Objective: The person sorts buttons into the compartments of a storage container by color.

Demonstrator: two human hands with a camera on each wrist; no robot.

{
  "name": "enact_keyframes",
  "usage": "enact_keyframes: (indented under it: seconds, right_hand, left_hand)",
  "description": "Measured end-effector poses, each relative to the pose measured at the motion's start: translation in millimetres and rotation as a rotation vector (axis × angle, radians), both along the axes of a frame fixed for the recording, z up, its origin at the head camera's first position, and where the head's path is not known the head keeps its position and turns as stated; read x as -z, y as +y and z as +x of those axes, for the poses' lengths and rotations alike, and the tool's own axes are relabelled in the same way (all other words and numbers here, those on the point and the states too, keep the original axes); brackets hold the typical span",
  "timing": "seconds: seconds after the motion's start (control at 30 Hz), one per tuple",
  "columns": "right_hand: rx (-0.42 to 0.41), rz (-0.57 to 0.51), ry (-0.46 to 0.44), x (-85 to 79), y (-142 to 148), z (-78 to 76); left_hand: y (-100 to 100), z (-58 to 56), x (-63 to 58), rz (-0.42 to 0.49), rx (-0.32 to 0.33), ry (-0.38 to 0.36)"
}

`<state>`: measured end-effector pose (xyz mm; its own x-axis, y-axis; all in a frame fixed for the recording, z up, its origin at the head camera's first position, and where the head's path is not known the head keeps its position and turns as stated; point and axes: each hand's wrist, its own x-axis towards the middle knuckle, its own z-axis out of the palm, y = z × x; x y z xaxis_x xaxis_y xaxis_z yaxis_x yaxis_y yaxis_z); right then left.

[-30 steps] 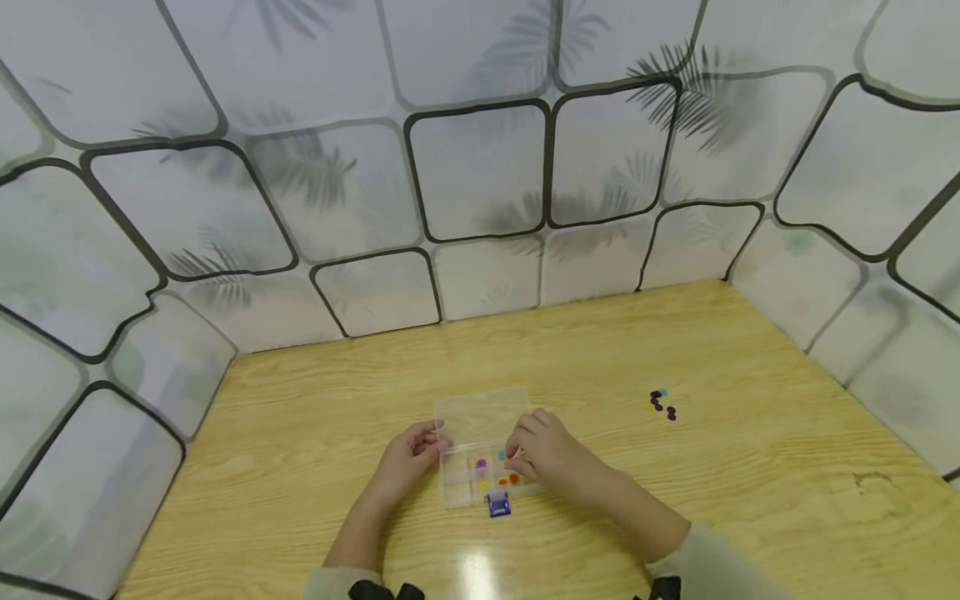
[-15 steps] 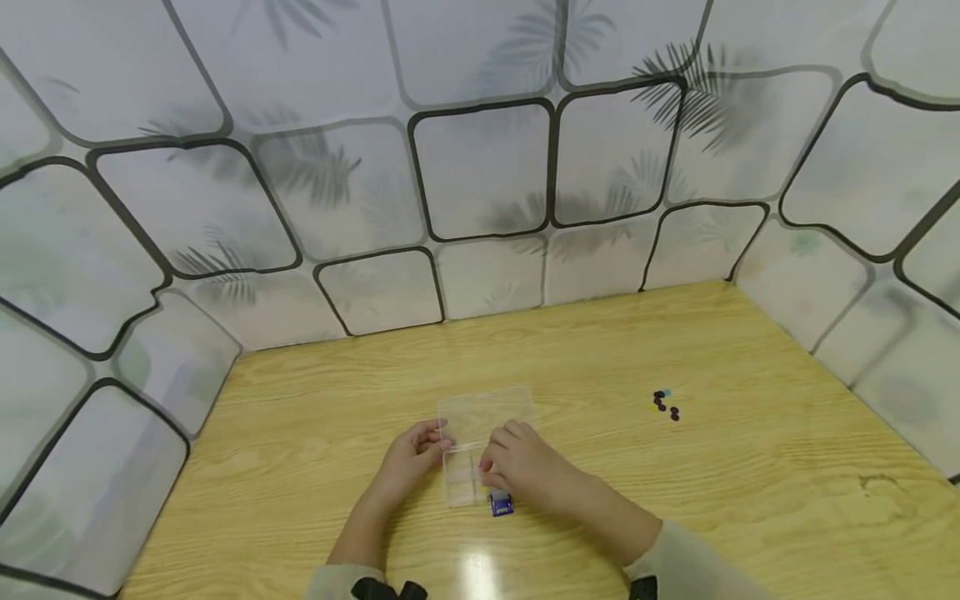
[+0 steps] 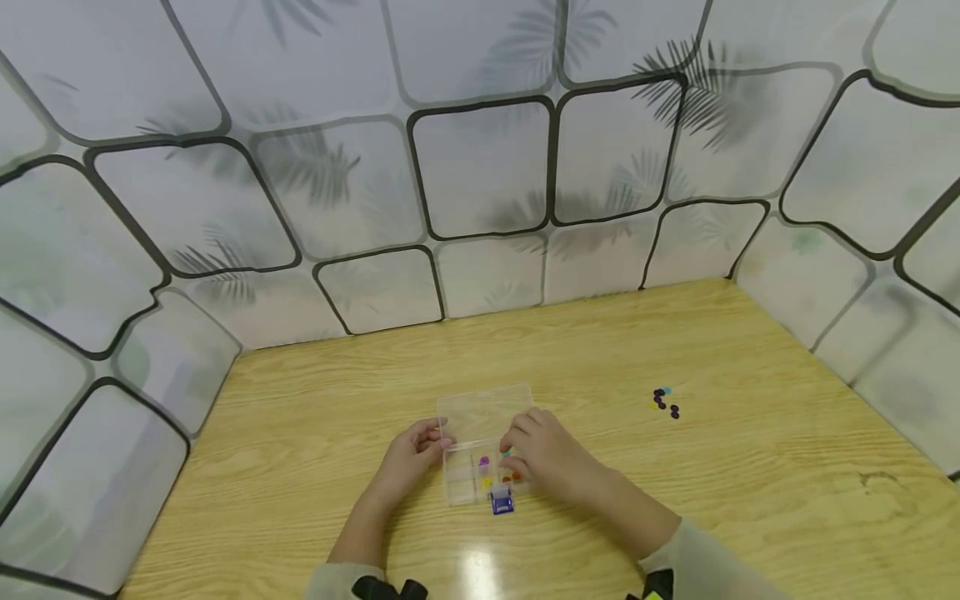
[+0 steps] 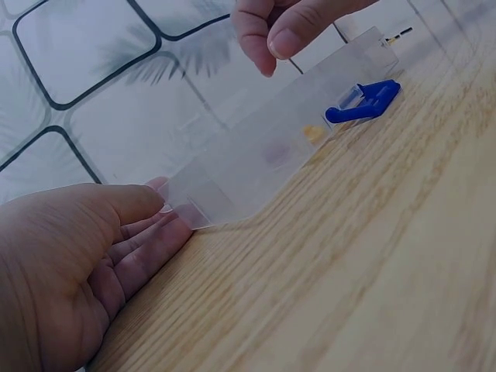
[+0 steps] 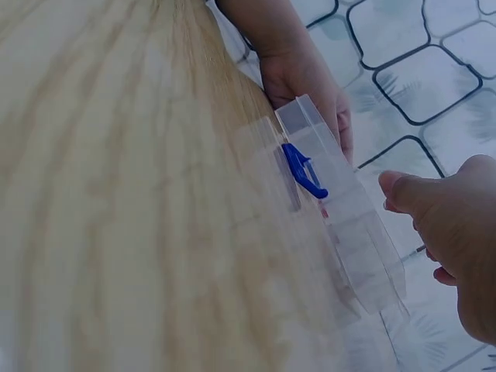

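A clear plastic compartment box lies on the table with its lid raised at the far side. Small pieces sit in its compartments: magenta, yellow and orange ones. A blue latch sticks out at the front. My left hand holds the box's left edge, thumb against the corner in the left wrist view. My right hand hovers over the right compartments, fingers loosely bent. No piece shows between its thumb and finger in the left wrist view; some fingertips are hidden.
Several small dark pieces, with a light-blue one and a yellow one, lie loose on the wooden table, right of the box. Patterned cloth walls stand along the back and sides.
My right hand moved left over the middle compartments half a second ago, then back right, uncovering the magenta and yellow pieces again. The left hand stays on the box.
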<state>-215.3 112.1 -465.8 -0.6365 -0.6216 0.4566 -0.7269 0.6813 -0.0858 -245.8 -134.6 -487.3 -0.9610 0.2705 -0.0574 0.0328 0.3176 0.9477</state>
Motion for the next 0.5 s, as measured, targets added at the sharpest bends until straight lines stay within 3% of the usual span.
enact_keyframes:
  seconds: [0.23, 0.5]
  right_hand:
    - [-0.025, -0.083, 0.109, 4.0, 14, -7.3]
    - [0.048, -0.12, 0.068, 5.2, 30, -10.2]
  left_hand:
    - [-1, -1.3, 2.4, 0.011, -0.015, -0.013]
    - [-1, -2.2, 4.9, 0.021, 0.003, 0.0]
